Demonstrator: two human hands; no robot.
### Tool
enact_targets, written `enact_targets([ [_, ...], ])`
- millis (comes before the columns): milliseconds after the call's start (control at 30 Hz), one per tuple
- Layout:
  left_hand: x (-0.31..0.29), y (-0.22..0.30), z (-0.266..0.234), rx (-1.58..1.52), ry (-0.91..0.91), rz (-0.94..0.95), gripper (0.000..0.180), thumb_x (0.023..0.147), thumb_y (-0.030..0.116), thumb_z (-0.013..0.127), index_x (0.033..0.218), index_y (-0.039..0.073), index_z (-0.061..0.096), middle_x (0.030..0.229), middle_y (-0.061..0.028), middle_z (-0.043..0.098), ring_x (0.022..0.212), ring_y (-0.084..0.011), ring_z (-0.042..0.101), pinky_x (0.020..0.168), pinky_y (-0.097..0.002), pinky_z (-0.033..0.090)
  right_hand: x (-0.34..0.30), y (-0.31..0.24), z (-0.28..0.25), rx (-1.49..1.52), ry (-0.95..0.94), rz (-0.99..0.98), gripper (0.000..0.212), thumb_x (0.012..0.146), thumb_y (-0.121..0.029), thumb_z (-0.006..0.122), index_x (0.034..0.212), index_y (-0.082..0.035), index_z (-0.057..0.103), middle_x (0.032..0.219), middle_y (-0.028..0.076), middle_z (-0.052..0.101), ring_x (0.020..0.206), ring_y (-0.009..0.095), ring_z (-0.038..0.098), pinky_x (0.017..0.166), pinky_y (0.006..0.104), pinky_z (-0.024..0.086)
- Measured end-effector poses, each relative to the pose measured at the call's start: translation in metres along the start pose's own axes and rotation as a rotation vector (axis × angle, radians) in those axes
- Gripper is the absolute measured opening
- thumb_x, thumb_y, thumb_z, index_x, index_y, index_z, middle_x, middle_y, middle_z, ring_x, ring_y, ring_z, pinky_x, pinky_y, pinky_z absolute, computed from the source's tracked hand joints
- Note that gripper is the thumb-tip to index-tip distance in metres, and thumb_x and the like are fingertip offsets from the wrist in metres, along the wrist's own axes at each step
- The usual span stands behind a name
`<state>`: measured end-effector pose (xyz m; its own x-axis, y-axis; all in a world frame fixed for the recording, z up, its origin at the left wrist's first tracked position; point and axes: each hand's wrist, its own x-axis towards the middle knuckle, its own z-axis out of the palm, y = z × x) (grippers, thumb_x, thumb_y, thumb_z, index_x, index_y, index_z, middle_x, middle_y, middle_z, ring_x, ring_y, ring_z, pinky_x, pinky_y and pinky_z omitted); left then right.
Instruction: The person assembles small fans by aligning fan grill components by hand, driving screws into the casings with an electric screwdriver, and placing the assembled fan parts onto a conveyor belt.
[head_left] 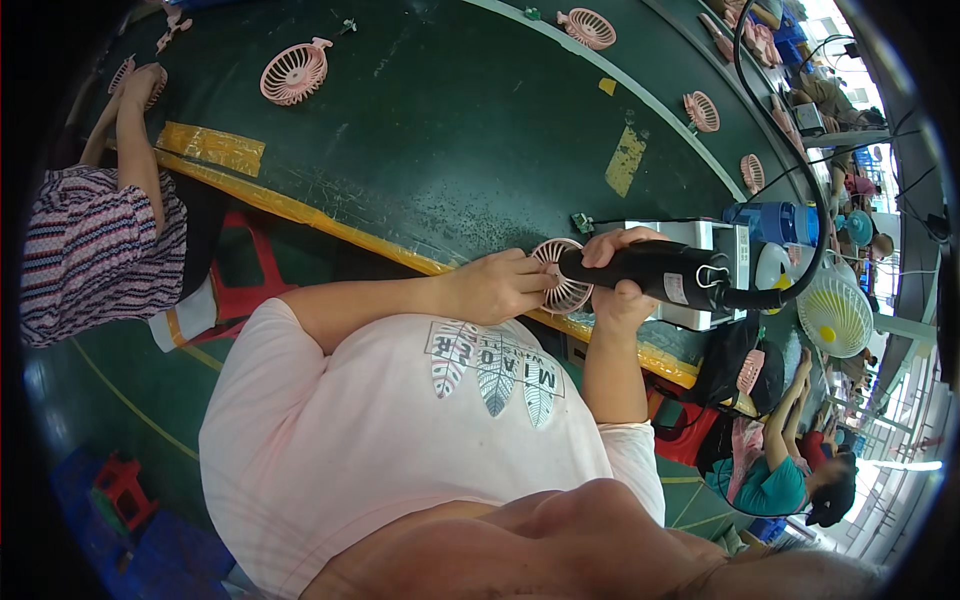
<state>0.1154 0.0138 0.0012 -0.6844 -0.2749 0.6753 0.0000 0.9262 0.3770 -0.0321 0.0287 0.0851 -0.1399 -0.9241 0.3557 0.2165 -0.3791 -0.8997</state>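
Note:
My left hand [497,286] grips a pink fan guard [570,292] at the table's near edge, its fingers closed on the rim. Wrapped around a black electric screwdriver [640,272] is my right hand [622,245], with the thumb below the body and the fingers above. The tool lies nearly level, its front end over the middle of the guard. Whether its tip touches a screw is hidden. A thick black cable [818,200] runs from the tool's rear end and curves up to the right.
A white box-shaped device [735,245] stands just right of my right hand. Pink fan guards [295,73] lie spread on the green table [420,130]. Yellow tape lines its near edge. A co-worker [110,230] works at far left, another [770,480] at right. A red stool [245,270] stands below the table.

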Motion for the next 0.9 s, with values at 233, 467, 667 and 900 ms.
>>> enact_targets([
  [233, 0.001, -0.014, -0.011, 0.042, -0.047, 0.067, 0.013, 0.067, 0.01, 0.055, 0.078, 0.003, 0.059, 0.097, -0.0097, 0.057, 0.087, -0.0211, 0.056, 0.069, -0.0326, 0.043, -0.002, -0.016, -0.01, -0.054, 0.001, -0.104, 0.069, 0.064, -0.048, 0.071, 0.106, -0.001, 0.044, 0.064, 0.008, 0.051, 0.057, 0.021, 0.051, 0.056, 0.0332, 0.043],
  [467, -0.019, -0.113, -0.149, 1.151, 0.275, -0.891, 0.039, 0.065, 0.015, 0.058, 0.103, 0.006, 0.05, 0.118, -0.0164, 0.038, 0.108, -0.0333, 0.039, 0.077, -0.048, 0.037, -0.001, -0.053, -0.034, -0.214, 0.09, -0.394, 0.067, 0.07, -0.063, 0.056, 0.104, -0.006, 0.045, 0.064, 0.004, 0.048, 0.056, 0.015, 0.047, 0.055, 0.029, 0.039],
  [667, -0.063, -0.11, -0.149, 1.023, 0.08, -1.156, 0.041, 0.076, 0.015, 0.053, 0.117, 0.01, 0.049, 0.119, -0.0124, 0.042, 0.117, -0.0308, 0.034, 0.096, -0.0627, 0.019, 0.001, -0.07, -0.047, -0.243, 0.072, -0.494, 0.063, 0.069, -0.062, 0.058, 0.101, -0.009, 0.047, 0.066, 0.004, 0.049, 0.059, 0.016, 0.048, 0.058, 0.0286, 0.039],
  [900, 0.003, -0.038, -0.081, 0.247, 0.263, -0.758, 0.031, 0.07, 0.014, 0.054, 0.1, 0.009, 0.059, 0.099, -0.0182, 0.058, 0.095, -0.0374, 0.054, 0.079, -0.0406, 0.046, 0.005, -0.062, -0.047, -0.04, 0.115, -0.328, 0.057, 0.068, -0.043, 0.071, 0.097, -0.001, 0.045, 0.067, 0.011, 0.054, 0.059, 0.023, 0.055, 0.059, 0.035, 0.046],
])
